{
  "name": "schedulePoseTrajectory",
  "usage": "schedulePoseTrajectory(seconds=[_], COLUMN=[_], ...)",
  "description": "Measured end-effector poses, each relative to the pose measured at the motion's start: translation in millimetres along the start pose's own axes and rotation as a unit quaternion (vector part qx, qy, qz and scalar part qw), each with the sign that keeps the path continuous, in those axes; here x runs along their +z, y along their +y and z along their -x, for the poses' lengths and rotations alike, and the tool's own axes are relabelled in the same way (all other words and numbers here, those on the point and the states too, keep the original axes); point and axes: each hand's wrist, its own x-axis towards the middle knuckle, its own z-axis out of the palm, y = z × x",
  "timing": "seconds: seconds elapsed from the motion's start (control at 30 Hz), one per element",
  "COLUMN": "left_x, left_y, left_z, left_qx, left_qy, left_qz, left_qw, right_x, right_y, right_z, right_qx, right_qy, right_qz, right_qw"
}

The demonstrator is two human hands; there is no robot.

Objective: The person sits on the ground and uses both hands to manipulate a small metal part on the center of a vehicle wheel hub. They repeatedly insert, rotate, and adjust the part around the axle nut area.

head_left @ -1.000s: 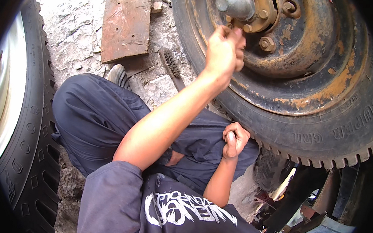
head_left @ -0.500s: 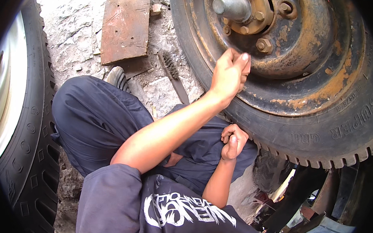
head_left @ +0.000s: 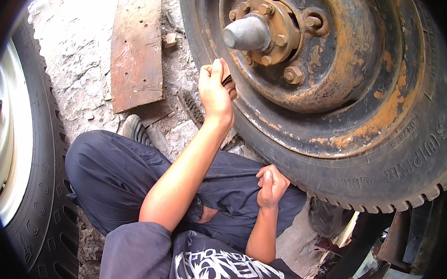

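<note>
Raised in front of the tire's left sidewall, my left hand [head_left: 216, 92] is closed in a pinch. A thin dark edge shows between its thumb and fingers; what it is I cannot make out. My right hand [head_left: 272, 188] is curled closed over my right thigh, close to the tire's lower edge, and its palm side is hidden. Before me stands a large black tire [head_left: 326, 173] on a rusty steel rim [head_left: 327, 101]. A grey rounded hub cap [head_left: 248, 33] juts out of the bolted hub, and a large hex nut [head_left: 294, 75] sits below it.
A worn reddish-brown board [head_left: 137, 53] lies on the broken stone ground at the upper left. Beside it is a wire brush [head_left: 190, 106], partly hidden behind my left forearm. Another tire [head_left: 38, 164] with a white rim stands at the left. Dark metal parts crowd the lower right.
My left hand has gone left, from over the rim below the hub to the tire's left side. My right hand stays curled at my thigh. The view has shifted slightly.
</note>
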Motion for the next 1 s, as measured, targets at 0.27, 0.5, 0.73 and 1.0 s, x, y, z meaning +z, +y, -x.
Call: schedulePoseTrajectory(seconds=[0.27, 0.5, 0.73, 1.0], left_x=[-1.8, 2.1, 9.7, 14.7], left_y=[-7.4, -9.2, 11.9, 12.8], left_z=[1.7, -10.4, -4.8, -27.4], left_qx=[0.013, 0.156, 0.190, 0.379], left_qy=[0.005, -0.039, -0.112, -0.044], left_qz=[-0.021, -0.091, -0.130, -0.292], left_qw=[1.000, 0.983, 0.967, 0.877], right_x=[0.0, -0.4, 0.7, 1.6], right_y=[-5.3, -5.5, -2.9, -2.0], right_z=[0.3, -0.4, 0.9, 0.6], right_qx=[0.038, 0.025, 0.032, 0.031], right_qy=[0.005, -0.003, 0.003, 0.004], right_qz=[-0.008, -0.018, -0.022, -0.032], right_qw=[0.999, 1.000, 0.999, 0.999])
